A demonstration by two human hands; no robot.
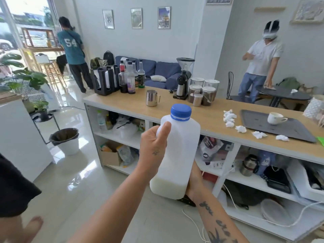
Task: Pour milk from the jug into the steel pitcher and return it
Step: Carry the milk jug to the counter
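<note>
The left hand [154, 146] is wrapped around the handle side of the milk jug [177, 155], thumb pressed high on its shoulder, and the jug is held upright in the air in front of the counter [126, 100], not resting on anything. Its blue cap [181, 111] is on, and the milk sits low, filling only the bottom part of the translucent body, so the load is light and will slosh if the jug is swung. The steel pitcher [152, 98] stands upright on the wooden top beyond the jug, open mouth up, handle turned to the right, well apart from the jug and with bare counter around it. The right hand [193, 181] cups the base and lower back of the jug from below, fingers mostly hidden behind it; it appears to be supporting, not squeezing. The step in hand looks like carrying the jug to the pitcher, so 2 things matter: keep it level on the way, and free the right hand to unscrew the cap before any tilt. With so little milk, the tilt will need to be steep, so bringing the spout close over the pitcher's mouth should prevent splashing. Crumpled tissues [229, 118] and a tray [289, 130] with 1 cup [275, 118] lie further right, out of the way.
</note>
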